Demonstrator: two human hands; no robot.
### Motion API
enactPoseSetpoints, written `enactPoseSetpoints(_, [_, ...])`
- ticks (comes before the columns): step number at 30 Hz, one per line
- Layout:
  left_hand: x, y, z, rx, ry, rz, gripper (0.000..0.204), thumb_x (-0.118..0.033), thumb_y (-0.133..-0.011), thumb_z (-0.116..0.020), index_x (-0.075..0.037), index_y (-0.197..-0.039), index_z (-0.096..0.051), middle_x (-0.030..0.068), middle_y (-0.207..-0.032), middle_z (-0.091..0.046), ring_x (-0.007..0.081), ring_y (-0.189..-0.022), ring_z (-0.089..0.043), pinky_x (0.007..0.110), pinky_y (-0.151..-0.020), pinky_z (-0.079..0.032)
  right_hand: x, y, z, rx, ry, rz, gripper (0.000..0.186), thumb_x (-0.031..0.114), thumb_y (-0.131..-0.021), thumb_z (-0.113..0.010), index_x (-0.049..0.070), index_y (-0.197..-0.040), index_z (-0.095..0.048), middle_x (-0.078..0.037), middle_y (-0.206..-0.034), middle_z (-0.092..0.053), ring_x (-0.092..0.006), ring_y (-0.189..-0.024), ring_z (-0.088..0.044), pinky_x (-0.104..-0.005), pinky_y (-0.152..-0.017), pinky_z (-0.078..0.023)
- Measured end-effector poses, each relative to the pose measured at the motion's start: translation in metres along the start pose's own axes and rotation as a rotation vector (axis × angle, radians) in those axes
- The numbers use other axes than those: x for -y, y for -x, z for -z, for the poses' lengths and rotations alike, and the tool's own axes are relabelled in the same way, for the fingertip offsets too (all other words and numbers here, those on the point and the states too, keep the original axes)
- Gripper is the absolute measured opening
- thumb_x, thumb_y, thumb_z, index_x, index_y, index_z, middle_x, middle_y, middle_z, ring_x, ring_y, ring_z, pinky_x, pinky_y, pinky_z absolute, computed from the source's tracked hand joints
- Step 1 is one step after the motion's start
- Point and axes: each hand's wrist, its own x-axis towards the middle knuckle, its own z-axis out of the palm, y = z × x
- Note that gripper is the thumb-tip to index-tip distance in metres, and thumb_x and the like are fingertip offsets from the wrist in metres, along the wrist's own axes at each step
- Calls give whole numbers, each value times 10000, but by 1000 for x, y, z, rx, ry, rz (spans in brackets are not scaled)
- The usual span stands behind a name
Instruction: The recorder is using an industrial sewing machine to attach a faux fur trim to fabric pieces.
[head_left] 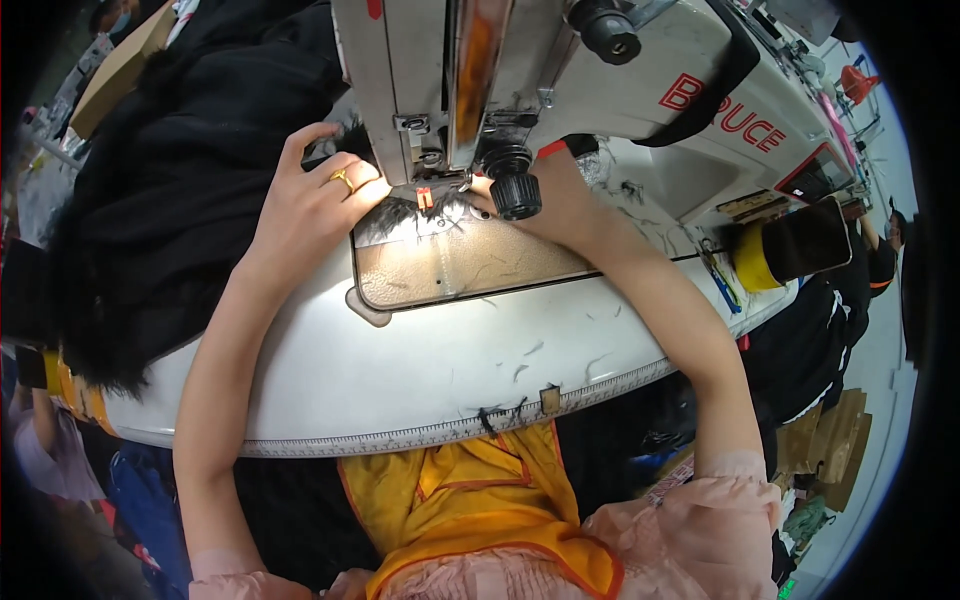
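A white sewing machine [640, 75] stands in front of me, its lamp lighting the needle area. Black furry fabric [397, 216] lies under the small red-orange presser foot piece [425, 198]. My left hand [318, 200], with a ring on one finger, is closed on that fabric left of the foot, its index finger raised and bent. To the right of the foot, my right hand [550, 205] has its fingertips closed at the fabric's edge. A black knob [515, 195] hides part of those fingers. Loose black hairs lie on the tan machine plate [480, 262].
Bulky black fabric with furry edges [190, 190] is heaped on the left. A measuring tape strip [400, 436] runs along the white table's front edge. On the right are a phone [808, 243] by a yellow holder [757, 257] and small tools [722, 280].
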Motion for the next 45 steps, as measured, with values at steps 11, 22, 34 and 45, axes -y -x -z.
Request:
enactPoseSetpoints(11, [-32, 0, 20, 144, 260, -43, 201, -94, -694, -624, -121, -892, -648, -40, -783, -528, 103, -819, -557, 416, -999, -369, 1, 11, 5, -24, -182, 218, 327, 202, -724, -670, 247, -1041, -605, 35, -964, -601, -188, -795, -614, -299, -666, -501])
enactPoseSetpoints(22, [23, 6, 7, 44, 8, -251, 207, -97, -736, -604, -114, -941, -631, -58, -815, -579, 82, -843, -586, 408, -979, -419, -12, 11, -18, -263, -66, 295, 82, 158, -604, -599, 141, -679, -570, 16, -685, -503, -109, -523, -539, -268, -495, -459])
enactPoseSetpoints(34, [24, 6, 7, 6, 11, -253, 191, -94, -749, -614, -123, -935, -644, -63, -835, -587, 69, -839, -591, 419, -1008, -392, -5, 5, 3, -214, 18, 326, 71, 137, -617, -613, 107, -671, -577, -8, -652, -515, -152, -553, -555, -312, -502, -462])
enactPoseSetpoints(45, [17, 7, 5, 20, 37, -163, 159, -151, -750, -660, -120, -905, -641, -57, -813, -570, 71, -839, -580, 449, -1036, -348, 6, 7, 0, -85, -173, 90, 310, 184, -717, -714, 157, -1019, -653, -21, -828, -645, -159, -642, -587, -273, -543, -468])
